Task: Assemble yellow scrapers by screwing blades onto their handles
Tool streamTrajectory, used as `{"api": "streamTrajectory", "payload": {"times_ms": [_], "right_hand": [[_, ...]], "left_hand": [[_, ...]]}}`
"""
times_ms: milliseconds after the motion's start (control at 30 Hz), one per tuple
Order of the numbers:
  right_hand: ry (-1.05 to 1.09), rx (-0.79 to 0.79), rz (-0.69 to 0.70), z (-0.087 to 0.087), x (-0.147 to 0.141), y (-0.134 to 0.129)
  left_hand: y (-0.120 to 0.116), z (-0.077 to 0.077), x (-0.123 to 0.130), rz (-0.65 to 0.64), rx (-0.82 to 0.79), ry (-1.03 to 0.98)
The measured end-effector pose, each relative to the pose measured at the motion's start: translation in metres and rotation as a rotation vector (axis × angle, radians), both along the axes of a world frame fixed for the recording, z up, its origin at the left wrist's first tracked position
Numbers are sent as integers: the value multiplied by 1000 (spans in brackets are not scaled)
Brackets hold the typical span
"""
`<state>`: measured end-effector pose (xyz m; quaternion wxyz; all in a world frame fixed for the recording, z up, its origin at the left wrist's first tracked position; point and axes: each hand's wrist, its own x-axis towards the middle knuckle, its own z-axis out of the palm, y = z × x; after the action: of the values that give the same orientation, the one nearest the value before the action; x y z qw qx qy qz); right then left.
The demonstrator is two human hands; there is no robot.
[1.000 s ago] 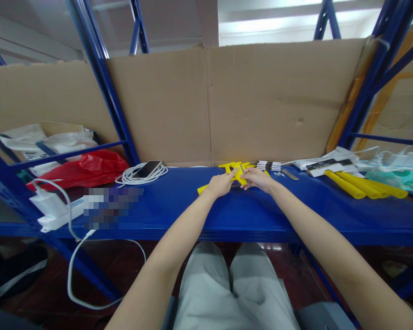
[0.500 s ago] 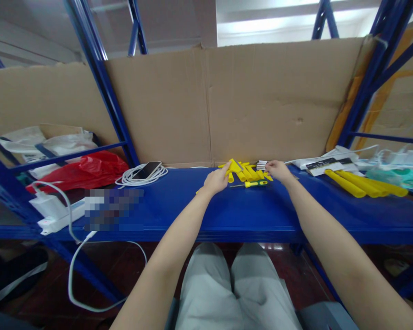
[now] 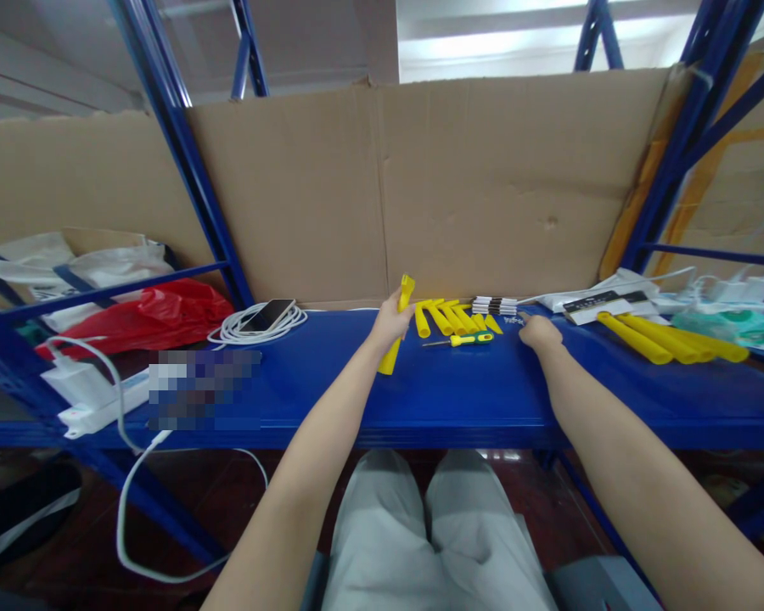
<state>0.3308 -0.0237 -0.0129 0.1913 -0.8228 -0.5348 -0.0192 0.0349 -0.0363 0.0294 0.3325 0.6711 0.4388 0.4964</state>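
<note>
My left hand (image 3: 391, 324) is closed around a yellow plastic tube-shaped piece (image 3: 390, 361), whose upper end sticks out above the fingers. It is held at a slant over the blue shelf. My right hand (image 3: 541, 333) is at the small metal screws (image 3: 513, 320), fingers drawn together; whatever is between the fingertips is too small to make out. Several short yellow tube pieces (image 3: 442, 319) lie side by side between the hands. In front of them is a yellow-and-green screwdriver (image 3: 472, 339). Behind the screws sits a row of small white-and-black pieces (image 3: 494, 305).
Long yellow tubes (image 3: 643, 342) lie on the blue shelf (image 3: 458, 399) at right, near a white-and-black packet (image 3: 595, 307). To the left are a phone (image 3: 269, 315) on a coiled white cable (image 3: 229, 333), a red bag (image 3: 159, 314) and a power strip (image 3: 105, 412). Cardboard (image 3: 471, 187) stands behind.
My left hand has moved slightly left and up, turning the yellow piece more upright. My right hand has shifted right, from beside the white-and-black pieces to the screws.
</note>
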Motion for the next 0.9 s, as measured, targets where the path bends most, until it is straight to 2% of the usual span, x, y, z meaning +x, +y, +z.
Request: {"api": "streamTrajectory", "payload": {"times_ms": [133,233,367,533,733,900], "right_hand": [[32,-52,-44,1,-1,0],[23,-49,-47,2,-4,-2],[-7,-36,-35,2,-7,-4],[-62,-52,19,7,-15,-5],[-133,-136,82,15,-28,-2],[-124,-148,116,14,-26,0]], "left_hand": [[-6,-1,5,-169,-295,-184],[-7,-5,6,-268,-470,-176],[-7,-7,6,-340,-603,-154],[-9,-6,6,-379,-676,-173],[-9,-6,7,-388,-675,-182],[-10,-6,7,-389,-670,-186]]}}
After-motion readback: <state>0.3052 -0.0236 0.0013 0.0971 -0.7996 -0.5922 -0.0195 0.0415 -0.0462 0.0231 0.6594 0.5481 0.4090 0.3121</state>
